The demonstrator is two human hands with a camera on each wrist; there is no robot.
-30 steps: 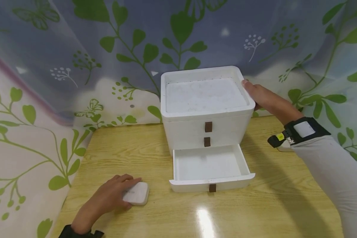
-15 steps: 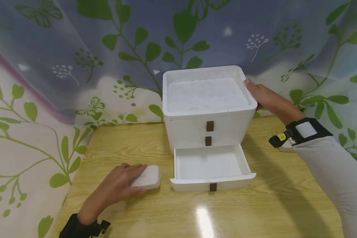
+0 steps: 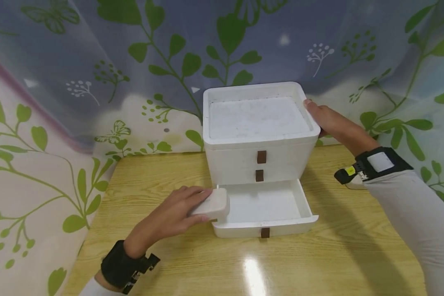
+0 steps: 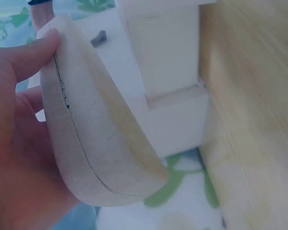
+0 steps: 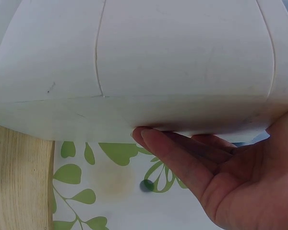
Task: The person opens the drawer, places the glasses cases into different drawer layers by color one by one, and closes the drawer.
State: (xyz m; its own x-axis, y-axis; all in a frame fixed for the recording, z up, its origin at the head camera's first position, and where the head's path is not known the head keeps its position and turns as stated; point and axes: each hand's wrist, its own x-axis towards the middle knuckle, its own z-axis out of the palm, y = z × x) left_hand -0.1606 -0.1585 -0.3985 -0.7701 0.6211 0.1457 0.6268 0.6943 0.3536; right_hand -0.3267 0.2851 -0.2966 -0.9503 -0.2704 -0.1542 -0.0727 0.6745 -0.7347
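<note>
A small white hinged case (image 3: 213,204) with rounded corners is in my left hand (image 3: 174,211), its seam and hinge showing in the left wrist view. I grip it between thumb and fingers over the left wall of a pulled-out bottom drawer (image 3: 266,203). That drawer belongs to a white drawer unit (image 3: 244,164) with brown pull tabs and a shallow tray top. My right hand (image 3: 327,119) holds the unit's right side near the back, thumb at the top rim. In the right wrist view its fingers (image 5: 175,153) lie against the unit's back face.
The drawer unit stands on a wood-grain table (image 3: 163,176), close to a leaf-patterned cloth backdrop (image 3: 151,102). A white object (image 3: 355,183), partly hidden by the right wrist strap, lies on the table at the right.
My left hand has lifted the white case off the table and carried it right, to the open drawer's left wall. The right hand stays on the drawer unit.
</note>
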